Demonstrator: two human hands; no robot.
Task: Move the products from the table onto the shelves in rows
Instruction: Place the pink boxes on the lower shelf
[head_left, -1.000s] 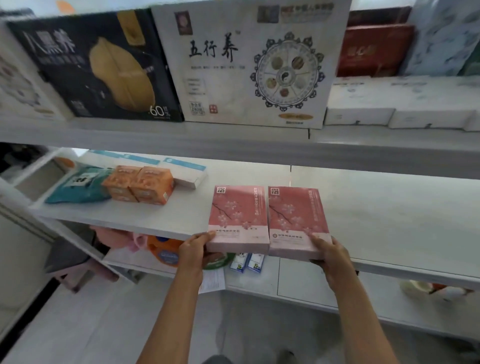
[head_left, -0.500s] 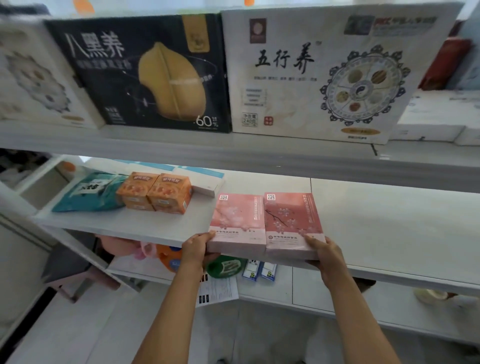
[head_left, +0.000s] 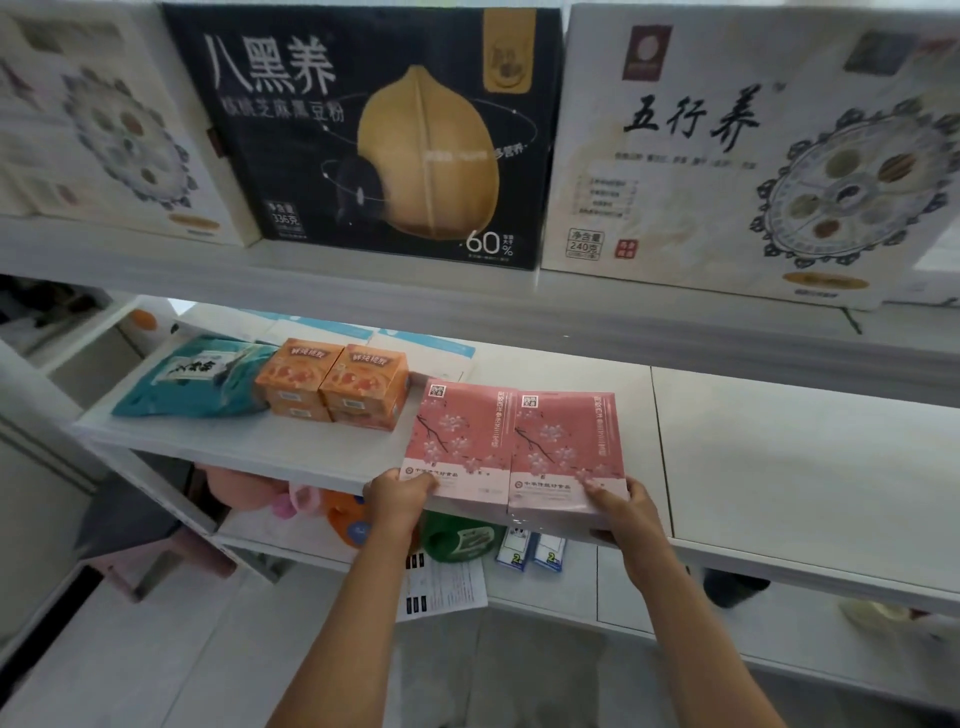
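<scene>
Since a moment ago the two pink boxes have slid left along the middle shelf, closing on the orange boxes. They lie flat, side by side and touching, long axes running front to back, printed bottoms toward the person, near ends overhanging the shelf edge. The left hand grips the near left corner, fingers curled round it; the right hand grips the near right corner, thumb on top. Just beyond the left fingers sit the orange boxes, then a teal pouch. The row looks partly built; the pink pair seems to need pushing back.
</scene>
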